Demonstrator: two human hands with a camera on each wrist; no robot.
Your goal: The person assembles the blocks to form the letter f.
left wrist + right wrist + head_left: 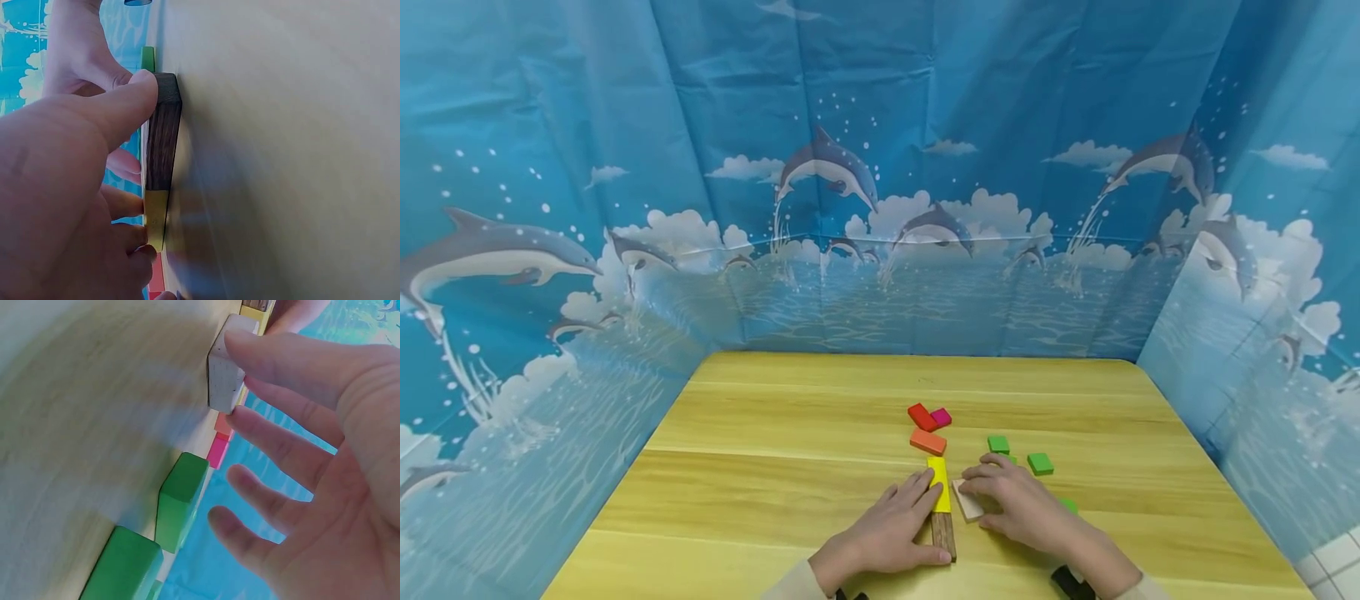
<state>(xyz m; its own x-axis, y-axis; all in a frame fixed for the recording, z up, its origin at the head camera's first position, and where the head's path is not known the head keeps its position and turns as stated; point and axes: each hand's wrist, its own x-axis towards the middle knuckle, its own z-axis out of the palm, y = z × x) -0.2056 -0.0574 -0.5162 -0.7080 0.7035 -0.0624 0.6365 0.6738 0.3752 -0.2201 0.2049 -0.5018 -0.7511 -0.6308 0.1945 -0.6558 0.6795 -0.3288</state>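
You seem to be aligning blocks: your left hand [892,527] lies uncurled against the yellow block [939,468] and brown block [943,533]; your right hand [1021,504] pinches the pale block [967,505]. Next likely calls for a gentle nudge toward your left.

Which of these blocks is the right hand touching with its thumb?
The pale block, just right of the yellow block in the head view. It is the only whitish one; all the others are brightly coloured or brown.

A screened-off tabletop corner; whether home or studio cannot be told. A wood-grain table [760,425] is enclosed on three sides by creased blue curtains [880,75] printed with leaping dolphins [505,250], clouds and sea, with white tiles [1341,558] at the lower right edge
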